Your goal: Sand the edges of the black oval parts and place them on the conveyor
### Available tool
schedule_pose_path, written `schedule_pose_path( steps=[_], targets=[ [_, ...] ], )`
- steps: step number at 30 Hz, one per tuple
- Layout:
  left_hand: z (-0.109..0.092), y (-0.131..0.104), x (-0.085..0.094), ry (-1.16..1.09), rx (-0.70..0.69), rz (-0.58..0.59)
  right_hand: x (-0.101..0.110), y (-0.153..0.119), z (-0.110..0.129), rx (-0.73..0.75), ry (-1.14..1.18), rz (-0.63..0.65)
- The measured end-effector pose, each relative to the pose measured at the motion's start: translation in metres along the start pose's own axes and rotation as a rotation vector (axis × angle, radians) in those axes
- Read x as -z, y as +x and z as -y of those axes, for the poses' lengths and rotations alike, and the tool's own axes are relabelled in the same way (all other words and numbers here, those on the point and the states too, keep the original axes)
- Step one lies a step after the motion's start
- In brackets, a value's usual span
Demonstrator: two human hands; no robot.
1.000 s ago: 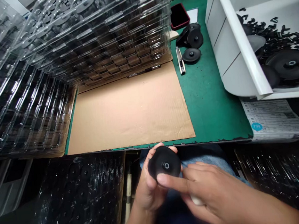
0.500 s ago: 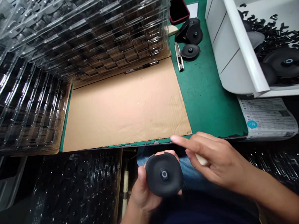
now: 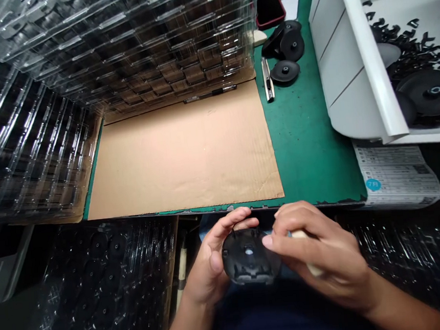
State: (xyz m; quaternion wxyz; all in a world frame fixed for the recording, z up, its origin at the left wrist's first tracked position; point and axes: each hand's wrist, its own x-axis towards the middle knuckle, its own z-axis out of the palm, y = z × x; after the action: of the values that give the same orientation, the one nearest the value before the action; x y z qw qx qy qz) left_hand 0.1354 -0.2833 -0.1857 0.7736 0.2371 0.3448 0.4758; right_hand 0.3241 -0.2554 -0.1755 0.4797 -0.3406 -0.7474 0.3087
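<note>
A black rounded part (image 3: pixel 249 260) is held below the table's front edge, with clips and a small pale centre showing on its upper face. My left hand (image 3: pixel 216 258) supports it from the left, thumb at its rim and fingers behind it. At its right edge is my right hand (image 3: pixel 320 248), index finger and thumb near the rim. The same right hand has its fingers wrapped round a small cream-coloured object (image 3: pixel 306 245), mostly hidden. Slight motion blur covers the part and the right hand.
Cardboard (image 3: pixel 184 158) lies on the green table (image 3: pixel 303 142), with a pen (image 3: pixel 210 94) and stacked clear trays (image 3: pixel 136 44) behind. A cutter (image 3: pixel 267 80) and black parts (image 3: pixel 284 71) lie right of it. A white bin (image 3: pixel 368 54) holds small black pieces.
The black part has been turned over, from its smooth knobbed face to its clipped face. My right hand has moved down and against its right edge. The view has shifted slightly.
</note>
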Motion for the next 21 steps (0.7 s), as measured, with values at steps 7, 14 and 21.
schedule_pose_path(
  steps=[7,14,21],
  targets=[
    [-0.002,-0.001,-0.002,-0.097,-0.023,0.093,-0.001,0.003,0.001,0.121,-0.181,-0.167],
    [-0.002,0.002,-0.006,-0.136,0.055,0.054,0.006,0.001,0.001,0.189,-0.182,-0.081],
    [0.010,0.007,-0.010,-0.214,0.244,-0.017,0.006,0.000,0.008,0.124,-0.165,0.024]
  ],
)
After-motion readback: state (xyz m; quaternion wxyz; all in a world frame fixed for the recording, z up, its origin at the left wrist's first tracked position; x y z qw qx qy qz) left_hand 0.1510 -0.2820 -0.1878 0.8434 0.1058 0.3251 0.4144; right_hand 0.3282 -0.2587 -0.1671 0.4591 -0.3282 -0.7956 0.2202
